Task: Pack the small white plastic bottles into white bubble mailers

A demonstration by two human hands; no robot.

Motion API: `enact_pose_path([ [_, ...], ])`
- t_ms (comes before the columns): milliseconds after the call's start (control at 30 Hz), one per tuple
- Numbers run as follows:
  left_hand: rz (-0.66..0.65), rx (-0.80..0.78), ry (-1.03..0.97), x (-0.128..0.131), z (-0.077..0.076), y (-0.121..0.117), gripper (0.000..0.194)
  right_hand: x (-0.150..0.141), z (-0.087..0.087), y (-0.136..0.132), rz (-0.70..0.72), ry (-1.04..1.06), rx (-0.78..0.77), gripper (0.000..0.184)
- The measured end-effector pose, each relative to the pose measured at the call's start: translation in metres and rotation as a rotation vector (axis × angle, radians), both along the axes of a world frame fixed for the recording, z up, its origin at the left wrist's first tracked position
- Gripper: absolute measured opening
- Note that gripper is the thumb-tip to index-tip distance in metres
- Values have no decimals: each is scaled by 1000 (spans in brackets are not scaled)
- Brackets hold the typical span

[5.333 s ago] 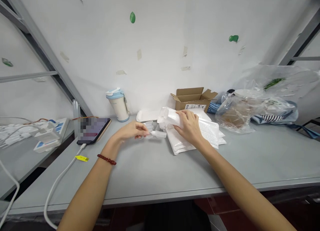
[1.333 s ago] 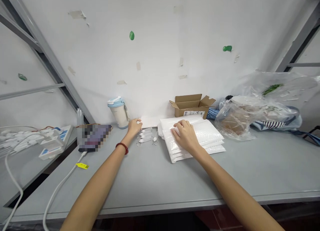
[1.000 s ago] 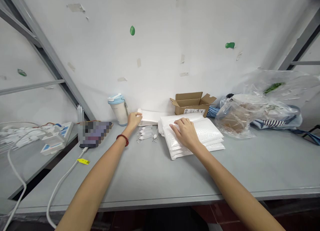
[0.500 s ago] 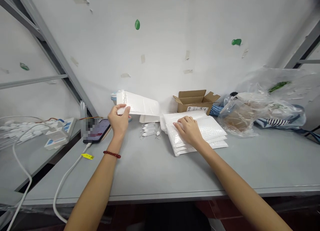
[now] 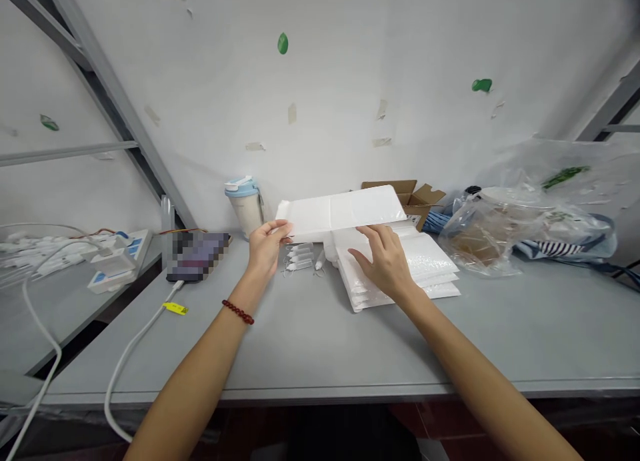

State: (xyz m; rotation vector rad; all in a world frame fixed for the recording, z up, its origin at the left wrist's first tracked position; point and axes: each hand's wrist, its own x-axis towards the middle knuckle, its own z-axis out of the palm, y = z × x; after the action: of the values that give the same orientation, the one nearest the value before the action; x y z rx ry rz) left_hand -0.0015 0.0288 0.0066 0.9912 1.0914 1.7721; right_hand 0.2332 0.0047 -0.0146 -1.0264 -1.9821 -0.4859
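Note:
My left hand (image 5: 265, 251) pinches the left end of a long white bubble mailer (image 5: 345, 209), which is held up above the table and stretches to the right. At the mailer's lower right edge is my right hand (image 5: 386, 262), thumb and fingers apart; whether its fingertips touch the edge I cannot tell. Beneath that hand lies a stack of white bubble mailers (image 5: 433, 264). Several small white tube-shaped pieces with thin loops (image 5: 300, 257) rest on the table between my hands, partly under the raised mailer.
A blue-lidded tumbler (image 5: 246, 206) stands at the back left, near a phone (image 5: 197, 258) on a white cable. Behind the mailer is an open cardboard box (image 5: 423, 198). Clear plastic bags (image 5: 475, 241) sit at the right. A power strip (image 5: 120, 264) and white cables lie far left.
My left hand has lifted a mailer from the back of the table and swung it rightward, now unfolded. My right hand has come off the stack to the mailer's edge.

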Motion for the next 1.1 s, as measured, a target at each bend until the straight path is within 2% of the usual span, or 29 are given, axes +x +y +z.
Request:
enact_pose_path([
  [133,-53,-55,27,9,-6,-2,26,-3,2,-7,41,-115,70,24],
  [300,-147,-129,156,16,-12,-6,29,-6,0,-9,-80,-212,101,26],
  [400,-229,-140,260,21,-13,-11,32,-6,-1,-7,-110,-252,57,42],
  [467,-311,-138,297,24,-13,-15,34,-5,-3,-6,-112,-268,-1,58],
  [567,-443,-105,340,28,-13,-19,48,-6,-5,-4,-107,-266,-109,83],
  [667,-475,-77,365,32,-11,-22,67,-5,-6,-4,-81,-226,-213,89],
  [800,-443,-86,364,37,-9,-25,72,-3,-2,-4,-82,-163,-249,92],
  [900,-441,-81,383,38,-10,-26,62,-1,-1,-4,-104,-172,-242,89],
  [1033,-446,-57,450,38,-13,-25,29,1,0,-4,-98,-191,-198,85],
  [1100,-439,-60,482,37,-13,-25,25,2,1,-4,-85,-188,-150,82],
])
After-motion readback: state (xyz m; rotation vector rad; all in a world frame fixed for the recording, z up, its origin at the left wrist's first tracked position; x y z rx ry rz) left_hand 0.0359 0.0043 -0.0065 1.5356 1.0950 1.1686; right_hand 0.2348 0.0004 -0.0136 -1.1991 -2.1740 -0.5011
